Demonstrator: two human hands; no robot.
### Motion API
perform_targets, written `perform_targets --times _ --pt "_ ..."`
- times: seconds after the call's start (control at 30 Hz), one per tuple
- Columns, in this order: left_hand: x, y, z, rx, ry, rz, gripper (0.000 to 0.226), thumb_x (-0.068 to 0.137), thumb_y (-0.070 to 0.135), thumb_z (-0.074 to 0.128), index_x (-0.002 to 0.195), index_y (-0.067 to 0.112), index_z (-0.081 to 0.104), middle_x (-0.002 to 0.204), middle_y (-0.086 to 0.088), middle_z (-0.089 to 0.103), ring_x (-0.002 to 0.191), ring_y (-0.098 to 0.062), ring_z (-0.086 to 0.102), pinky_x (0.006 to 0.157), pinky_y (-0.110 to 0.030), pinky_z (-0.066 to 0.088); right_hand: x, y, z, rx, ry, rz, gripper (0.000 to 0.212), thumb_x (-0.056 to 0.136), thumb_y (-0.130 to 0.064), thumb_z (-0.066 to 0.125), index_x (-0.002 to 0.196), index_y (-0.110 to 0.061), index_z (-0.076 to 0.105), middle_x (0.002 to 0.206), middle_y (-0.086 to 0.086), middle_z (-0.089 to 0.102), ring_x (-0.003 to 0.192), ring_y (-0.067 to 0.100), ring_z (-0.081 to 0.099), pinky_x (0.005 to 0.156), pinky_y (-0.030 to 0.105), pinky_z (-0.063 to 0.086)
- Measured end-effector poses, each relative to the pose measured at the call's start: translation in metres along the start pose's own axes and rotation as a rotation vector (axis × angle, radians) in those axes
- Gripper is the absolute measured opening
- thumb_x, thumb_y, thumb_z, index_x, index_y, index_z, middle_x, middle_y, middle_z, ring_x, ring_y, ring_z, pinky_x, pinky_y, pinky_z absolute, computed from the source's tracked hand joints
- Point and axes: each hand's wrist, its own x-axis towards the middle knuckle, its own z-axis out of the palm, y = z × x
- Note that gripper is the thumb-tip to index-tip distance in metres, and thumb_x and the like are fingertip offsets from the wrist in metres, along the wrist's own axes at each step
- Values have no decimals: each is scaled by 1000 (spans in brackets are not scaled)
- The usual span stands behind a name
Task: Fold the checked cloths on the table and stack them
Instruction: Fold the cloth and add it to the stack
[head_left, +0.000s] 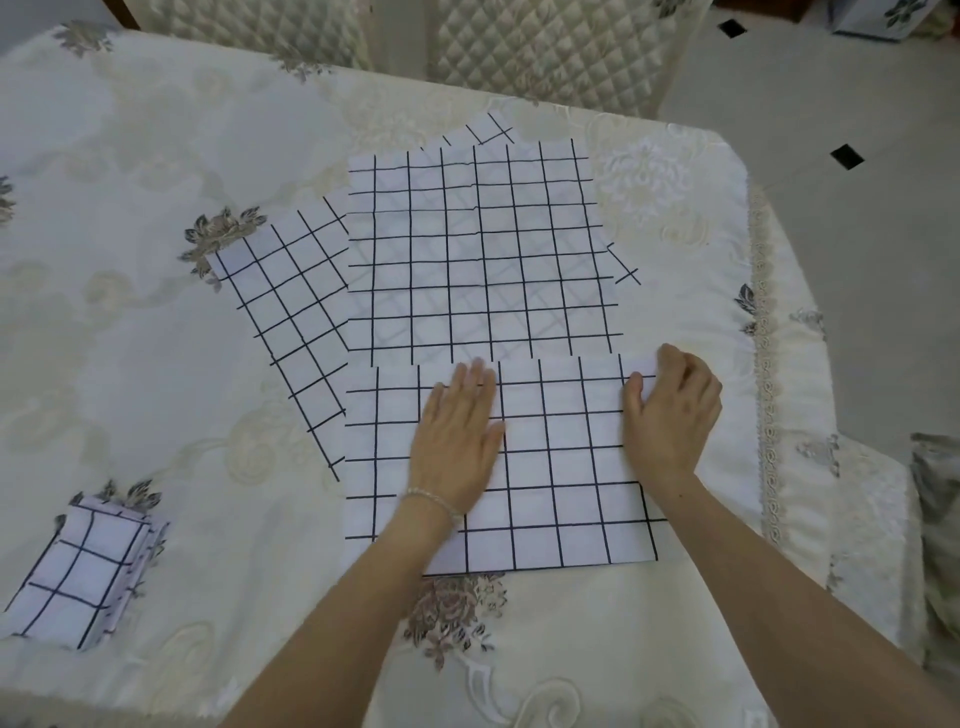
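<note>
Nearest, both forearms reach in over the desk, which is covered by a cream cloth with woven flower sprays; no brand, label or writing can be read on anything here. The left hand, with a bead bracelet at the wrist, lies flat with straight fingers, pressing the folded-over near flap of the top checked cloth — its grip is loose and holds nothing. The right hand is at that flap's far right corner, fingers curled and thumb pinching the edge of the cloth. To the near left, well apart from the hands, sits a folded stack of the same white cloth with black grid lines. Beyond the flap, the rest of the top cloth lies spread flat, and under it a second checked cloth lies turned at an angle, sticking out to the left, with corners showing at the far side and at the right. Past the desk's far edge stand quilted chair backs, and to the right lies a pale tiled floor with small black diamonds.
</note>
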Motion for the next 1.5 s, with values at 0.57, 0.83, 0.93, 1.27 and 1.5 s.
perform_targets --times 0.57,0.83,0.93,1.27,1.5 --pt "-38 -73 -17 42 26 -155 58 98 35 16 151 13 8 159 -3 7 146 -17 4 118 -39 7 -63 -120 -11 223 -342 -327 60 98 -33 25 151 -4 20 157 9 23 147 25 13 120 36 1" --pt "-38 -75 -15 46 46 -152 58 98 34 16 151 12 11 158 -3 9 146 -16 4 118 -38 7 -82 -123 22 37 -540 -553 63 100 -47 10 153 -13 11 160 3 9 148 17 1 119 39 3" --pt "-38 -74 -15 38 55 -143 58 98 35 15 151 13 8 159 -2 7 146 -15 1 119 -37 5 -47 -53 7 -42 -483 -421 65 99 -45 14 154 -11 8 160 3 6 148 16 0 120 36 2" --pt "-37 -70 -25 103 37 -147 57 99 36 13 151 12 7 159 -6 9 146 -18 4 118 -41 1 -14 6 -24 -137 -434 -263 68 97 -45 13 153 -6 9 160 10 10 148 21 6 120 35 -2" --pt "-71 28 -26 11 42 2 58 97 31 22 150 7 17 157 -9 15 145 -23 13 116 -45 12 -103 -73 -47 42 -458 -452 59 100 -35 20 151 -5 19 159 7 14 148 20 10 120 39 5"
